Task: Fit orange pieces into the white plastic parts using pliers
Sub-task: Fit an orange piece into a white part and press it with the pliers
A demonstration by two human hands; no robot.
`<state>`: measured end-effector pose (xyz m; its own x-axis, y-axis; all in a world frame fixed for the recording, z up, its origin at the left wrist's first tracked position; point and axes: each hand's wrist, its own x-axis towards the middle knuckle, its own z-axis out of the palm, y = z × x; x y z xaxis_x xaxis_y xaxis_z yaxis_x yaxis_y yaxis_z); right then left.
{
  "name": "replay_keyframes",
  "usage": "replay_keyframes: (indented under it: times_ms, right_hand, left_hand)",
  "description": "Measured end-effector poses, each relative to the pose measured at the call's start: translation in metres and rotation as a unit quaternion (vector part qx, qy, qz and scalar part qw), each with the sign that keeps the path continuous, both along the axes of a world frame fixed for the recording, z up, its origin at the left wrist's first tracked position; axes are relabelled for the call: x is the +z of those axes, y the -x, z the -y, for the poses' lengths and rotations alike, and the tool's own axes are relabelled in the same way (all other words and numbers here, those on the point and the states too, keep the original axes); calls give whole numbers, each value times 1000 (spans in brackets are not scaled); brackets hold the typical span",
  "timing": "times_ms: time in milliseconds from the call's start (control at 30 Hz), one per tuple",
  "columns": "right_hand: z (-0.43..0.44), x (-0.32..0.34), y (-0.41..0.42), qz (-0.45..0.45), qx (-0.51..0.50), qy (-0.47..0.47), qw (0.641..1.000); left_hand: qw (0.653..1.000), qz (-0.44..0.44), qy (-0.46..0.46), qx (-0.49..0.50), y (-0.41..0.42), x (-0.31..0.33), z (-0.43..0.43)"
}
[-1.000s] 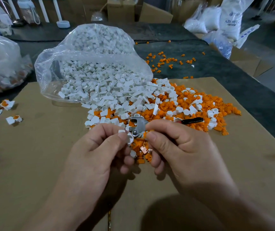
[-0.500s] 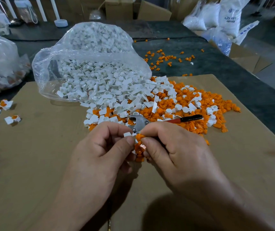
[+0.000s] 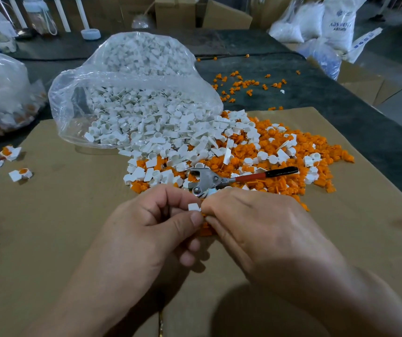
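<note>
My hands meet over the cardboard [image 3: 61, 227], a white part [image 3: 194, 207] between them.

My left hand [image 3: 151, 229] pinches the small white part between thumb and forefinger, the other fingers curled under. My right hand [image 3: 263, 229] has its fingers bent, the tips pressed against that same part; I cannot tell whether they grip anything, as the tips are hidden. The pliers [image 3: 209, 181] lie just beyond my knuckles on the mixed heap, their red and black handle pointing right. Loose orange pieces [image 3: 292, 152] spread across the right of the heap, and white ones spill from the open clear bag [image 3: 134, 81] behind. Fitted parts [image 3: 21, 173] lie near the left edge of the cardboard.
</note>
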<state>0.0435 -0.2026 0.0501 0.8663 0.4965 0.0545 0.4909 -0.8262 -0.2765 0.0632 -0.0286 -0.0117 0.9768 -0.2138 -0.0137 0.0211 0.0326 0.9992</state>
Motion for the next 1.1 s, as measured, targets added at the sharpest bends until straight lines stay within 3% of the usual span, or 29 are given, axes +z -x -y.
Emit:
replay_keyframes:
  times_ms: [300, 467, 667, 767, 833, 1000, 1100]
  right_hand:
    - [-4, -1, -2, -36, -16, 23, 999]
    - [-4, 0, -3, -64, -12, 13, 998]
    - [-4, -11, -6, -10, 11, -3, 1000]
    - [12, -21, -9, 108, -30, -59, 992]
    - [29, -26, -17, 139, -79, -34, 987]
    - [48, -35, -28, 32, -102, 114, 988]
    - [47, -37, -32, 28, -110, 134, 984]
  left_hand:
    - [1000, 27, 5, 12, 1, -7, 2]
    - [993, 67, -63, 74, 4, -5, 7]
    - [992, 65, -66, 86, 5, 1, 10]
    - [992, 57, -58, 96, 2, 1, 7]
    - [991, 51, -52, 114, -2, 0, 2]
    - [992, 45, -31, 117, -7, 2, -4]
    - [991, 44, -38, 121, -8, 1, -4]
